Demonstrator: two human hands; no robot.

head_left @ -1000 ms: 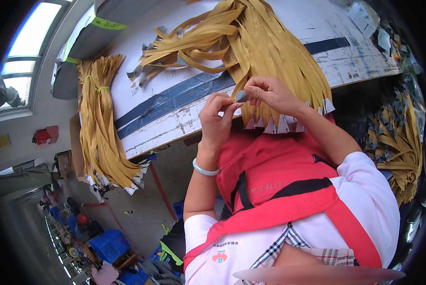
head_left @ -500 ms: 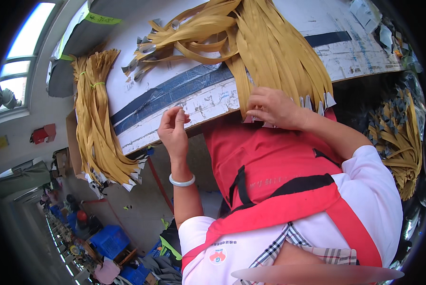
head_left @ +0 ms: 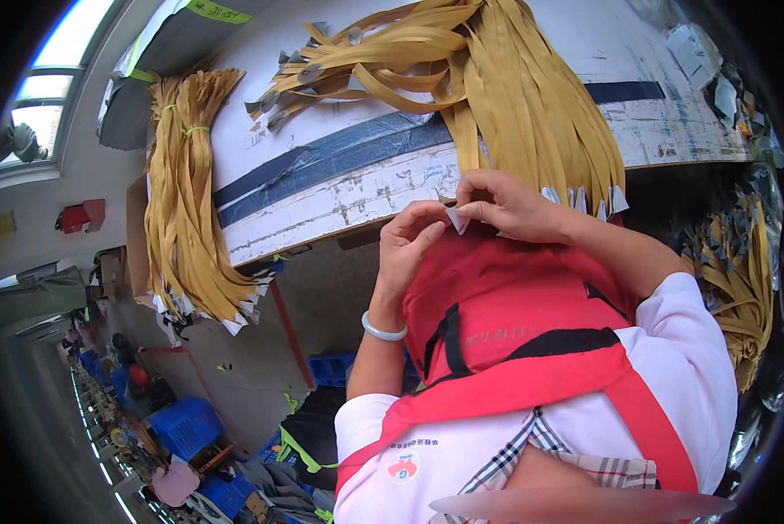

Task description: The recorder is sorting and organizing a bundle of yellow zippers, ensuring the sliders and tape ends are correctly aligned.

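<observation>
At the table's front edge my two hands meet over a small white pointed tab [head_left: 457,222] at the end of a mustard-yellow tape strip. My left hand [head_left: 412,242], with a pale bangle on its wrist, pinches the tab from the left. Thumb and forefinger of my right hand [head_left: 507,206] close on it from the right. Partly behind the right hand, a thick bundle of mustard-yellow tape strips [head_left: 531,96] hangs toward me over the table. White tabs [head_left: 584,203] tip several of its ends. My fingers hide part of the strip being held.
A tied bundle of yellow strips [head_left: 186,183] drapes over the left end of the white worktable [head_left: 348,205]. Looped strips with grey ends [head_left: 383,52] lie farther back. More strips [head_left: 737,288] hang at right. Blue crates [head_left: 185,426] stand on the floor at lower left.
My left hand has moved right and closed in beside my right hand, its fingers now on the white tab. The right hand stays near the strip ends. The view has shifted slightly.
</observation>
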